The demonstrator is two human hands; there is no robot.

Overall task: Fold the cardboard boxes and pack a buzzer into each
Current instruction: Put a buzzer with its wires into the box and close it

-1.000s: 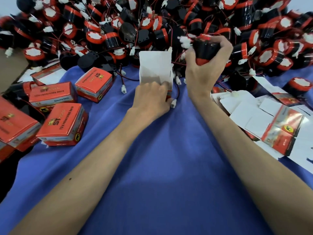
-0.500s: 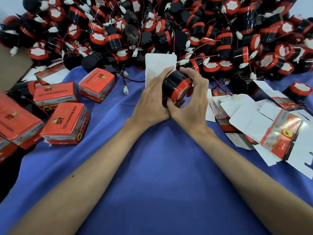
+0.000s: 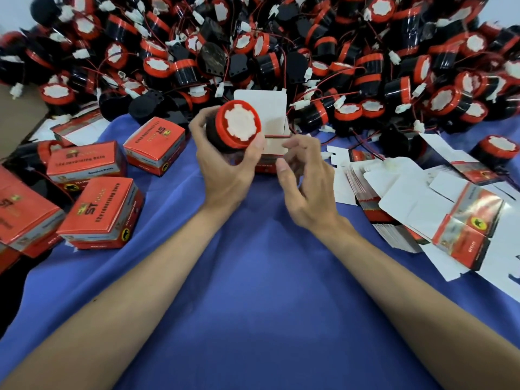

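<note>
My left hand grips a black buzzer with a red rim and white face, held up just in front of an open cardboard box. The box's white lid flap stands upright, and its red body shows low between my hands. A thin red wire runs taut from the buzzer to the curled fingertips of my right hand, which holds it right of the box. A large pile of buzzers with red wires and white plugs fills the back.
Several closed red boxes lie at the left on the blue cloth. A stack of flat unfolded box blanks spreads at the right. A lone buzzer sits at the far right.
The buzzer has passed from my right hand to my left and turned its white face towards me. My right hand has let go of it and now holds its wire.
</note>
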